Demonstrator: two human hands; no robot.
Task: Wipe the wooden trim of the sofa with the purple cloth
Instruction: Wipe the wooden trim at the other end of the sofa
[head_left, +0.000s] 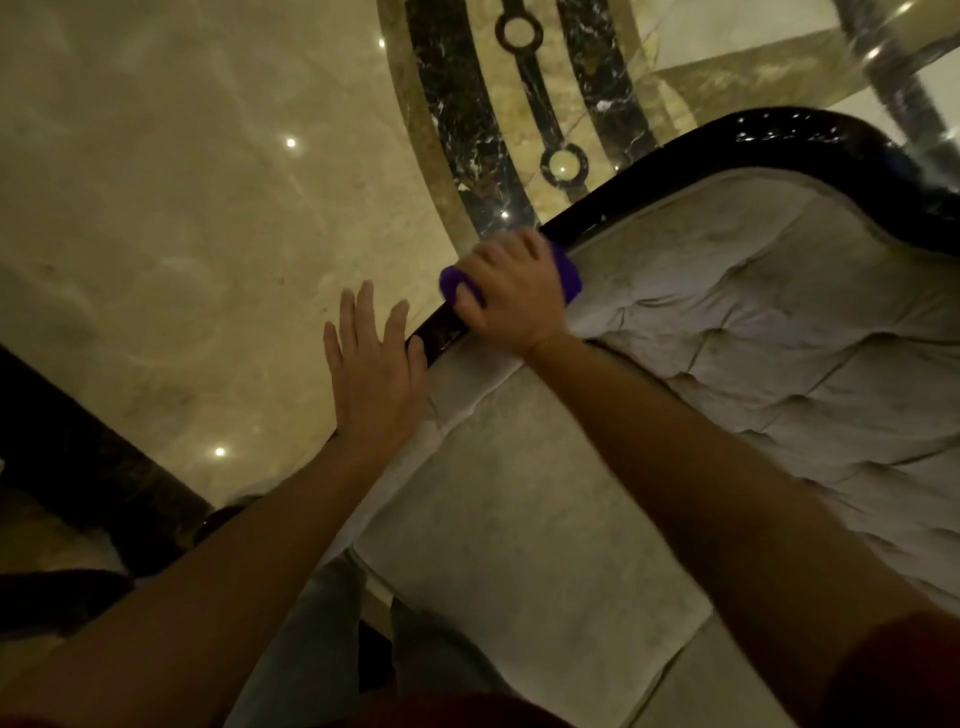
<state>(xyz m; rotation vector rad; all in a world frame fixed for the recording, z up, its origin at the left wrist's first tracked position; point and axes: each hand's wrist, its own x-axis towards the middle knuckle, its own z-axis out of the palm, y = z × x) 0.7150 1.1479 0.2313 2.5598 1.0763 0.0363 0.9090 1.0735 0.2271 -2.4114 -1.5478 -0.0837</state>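
**Cloth pressed to the sofa's dark trim**

The right hand has its fingers curled down and clamped on the purple cloth, pressing it onto the trim. The cloth shows as a bunched purple edge on both sides of the hand, mostly covered by it. The left hand is flat with fingers spread apart and straight, holding nothing; its thumb side lies against the lower end of the trim, just beside the right hand.

The trim is a glossy black band that curves along the top edge of the sofa, whose pale tufted upholstery fills the right side. Both bare forearms reach in from the bottom of the view. Beyond the trim lies a polished marble floor with a dark inlaid band of rings.
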